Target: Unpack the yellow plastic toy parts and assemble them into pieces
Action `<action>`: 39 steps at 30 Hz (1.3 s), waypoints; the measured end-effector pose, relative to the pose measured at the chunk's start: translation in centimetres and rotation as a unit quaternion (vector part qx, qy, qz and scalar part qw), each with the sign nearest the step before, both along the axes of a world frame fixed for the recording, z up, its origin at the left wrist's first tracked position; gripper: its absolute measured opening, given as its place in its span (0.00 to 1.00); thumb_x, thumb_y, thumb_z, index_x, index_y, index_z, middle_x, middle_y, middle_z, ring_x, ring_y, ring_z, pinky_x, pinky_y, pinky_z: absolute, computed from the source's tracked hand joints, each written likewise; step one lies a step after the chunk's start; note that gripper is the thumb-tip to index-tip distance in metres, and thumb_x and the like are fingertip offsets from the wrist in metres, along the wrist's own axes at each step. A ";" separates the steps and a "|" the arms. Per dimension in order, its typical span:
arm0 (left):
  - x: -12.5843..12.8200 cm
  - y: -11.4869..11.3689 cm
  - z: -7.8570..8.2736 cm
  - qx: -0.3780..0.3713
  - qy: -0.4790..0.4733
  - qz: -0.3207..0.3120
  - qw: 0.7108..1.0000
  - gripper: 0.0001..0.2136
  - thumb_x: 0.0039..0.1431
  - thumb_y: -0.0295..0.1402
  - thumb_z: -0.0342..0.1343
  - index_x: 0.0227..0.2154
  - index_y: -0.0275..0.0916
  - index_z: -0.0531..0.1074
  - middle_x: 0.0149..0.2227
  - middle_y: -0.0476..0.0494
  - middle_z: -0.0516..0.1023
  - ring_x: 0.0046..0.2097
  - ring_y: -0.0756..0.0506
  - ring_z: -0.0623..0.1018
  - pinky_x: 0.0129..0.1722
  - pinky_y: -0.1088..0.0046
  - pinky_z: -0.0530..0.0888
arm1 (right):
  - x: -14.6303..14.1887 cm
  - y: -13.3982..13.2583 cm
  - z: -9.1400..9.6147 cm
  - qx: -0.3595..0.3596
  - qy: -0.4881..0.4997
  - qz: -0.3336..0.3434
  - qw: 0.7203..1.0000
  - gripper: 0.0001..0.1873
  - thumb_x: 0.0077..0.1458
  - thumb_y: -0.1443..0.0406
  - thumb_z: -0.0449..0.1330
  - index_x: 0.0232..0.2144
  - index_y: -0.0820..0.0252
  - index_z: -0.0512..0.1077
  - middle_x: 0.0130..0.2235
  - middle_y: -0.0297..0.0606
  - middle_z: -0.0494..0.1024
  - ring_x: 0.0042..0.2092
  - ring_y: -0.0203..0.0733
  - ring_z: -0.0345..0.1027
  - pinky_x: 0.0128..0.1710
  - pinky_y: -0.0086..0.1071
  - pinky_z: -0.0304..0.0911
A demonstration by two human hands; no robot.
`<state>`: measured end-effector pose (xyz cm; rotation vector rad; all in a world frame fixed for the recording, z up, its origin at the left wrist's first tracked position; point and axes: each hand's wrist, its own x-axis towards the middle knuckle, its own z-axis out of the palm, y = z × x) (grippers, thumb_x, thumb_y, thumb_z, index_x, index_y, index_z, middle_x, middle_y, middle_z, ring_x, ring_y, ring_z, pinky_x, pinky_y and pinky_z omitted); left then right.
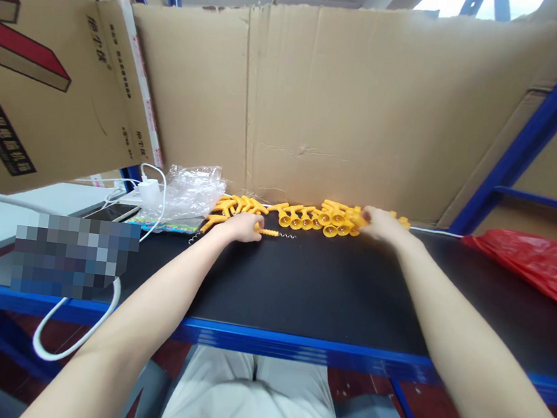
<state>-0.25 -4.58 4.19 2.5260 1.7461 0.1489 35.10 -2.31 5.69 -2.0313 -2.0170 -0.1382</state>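
Note:
My left hand point(247, 227) is closed around a yellow ridged plastic stick point(269, 233), whose end pokes out to the right between the fingers. A thin coiled wire point(287, 236) extends from that end, just over the black tabletop. Behind this hand lies a heap of yellow branched plastic pieces point(239, 204). Farther right, my right hand point(380, 224) has its fingers pinched at the right part of a row of yellow funnel-shaped pieces point(330, 230). The piece at its fingertips is slightly blurred and partly covered. Another coiled wire point(195, 238) lies left of my left forearm.
A tall cardboard sheet point(320, 106) walls off the back. Clear plastic wrap point(190, 189), a white charger point(148, 193) and looping white cable point(115, 298) are at left. A red plastic bag point(533, 265) lies right. The blue shelf edge point(303, 348) runs along the front.

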 end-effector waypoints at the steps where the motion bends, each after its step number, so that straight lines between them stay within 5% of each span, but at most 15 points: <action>1: 0.0 0.0 -0.1 0.016 -0.013 -0.002 1.000 0.18 0.46 0.34 0.53 0.43 0.42 0.70 0.41 0.43 0.76 0.43 0.40 0.75 0.41 0.68 0.70 | -0.9 -0.2 0.1 0.013 0.008 0.045 0.999 0.15 0.43 0.67 0.61 0.37 0.59 0.70 0.40 0.44 0.76 0.41 0.48 0.70 0.39 0.37 0.63; 5: 0.2 -0.2 -0.2 0.060 -0.053 -0.004 0.997 0.18 0.48 0.34 0.52 0.44 0.41 0.68 0.39 0.41 0.76 0.40 0.39 0.76 0.39 0.66 0.70 | -4.6 -1.0 -0.3 0.055 0.029 0.223 0.973 0.13 0.46 0.67 0.60 0.38 0.59 0.71 0.43 0.42 0.76 0.43 0.46 0.70 0.43 0.38 0.63; 10: 0.2 -0.1 -0.2 0.074 -0.075 -0.008 0.994 0.17 0.47 0.32 0.53 0.43 0.41 0.69 0.38 0.41 0.76 0.40 0.39 0.75 0.39 0.66 0.69 | -7.6 -1.7 -1.5 0.081 0.016 0.329 0.941 0.14 0.49 0.67 0.58 0.40 0.61 0.71 0.44 0.45 0.75 0.46 0.48 0.69 0.47 0.40 0.63; 16: 0.1 0.1 -0.4 0.075 -0.089 -0.008 0.993 0.16 0.46 0.31 0.53 0.41 0.40 0.70 0.36 0.40 0.75 0.39 0.37 0.75 0.38 0.65 0.69 | -7.7 -1.4 -2.3 0.082 -0.009 0.319 0.944 0.14 0.49 0.68 0.58 0.41 0.62 0.71 0.45 0.47 0.75 0.46 0.52 0.69 0.46 0.43 0.63; 26: 0.6 -0.4 -0.3 0.060 -0.145 -0.033 0.987 0.17 0.48 0.31 0.52 0.43 0.41 0.65 0.32 0.46 0.72 0.33 0.44 0.73 0.36 0.68 0.68 | -9.2 -2.6 -2.2 0.132 0.033 0.343 0.929 0.17 0.54 0.65 0.55 0.46 0.64 0.70 0.44 0.47 0.69 0.40 0.44 0.68 0.46 0.39 0.63; 39: 1.3 0.0 -1.3 0.136 -0.180 -0.051 0.973 0.14 0.49 0.33 0.52 0.41 0.40 0.69 0.27 0.48 0.71 0.31 0.45 0.72 0.35 0.70 0.68 | -9.9 -3.1 -2.5 0.113 0.068 0.377 0.917 0.19 0.56 0.65 0.53 0.50 0.60 0.69 0.46 0.46 0.66 0.40 0.43 0.67 0.47 0.43 0.64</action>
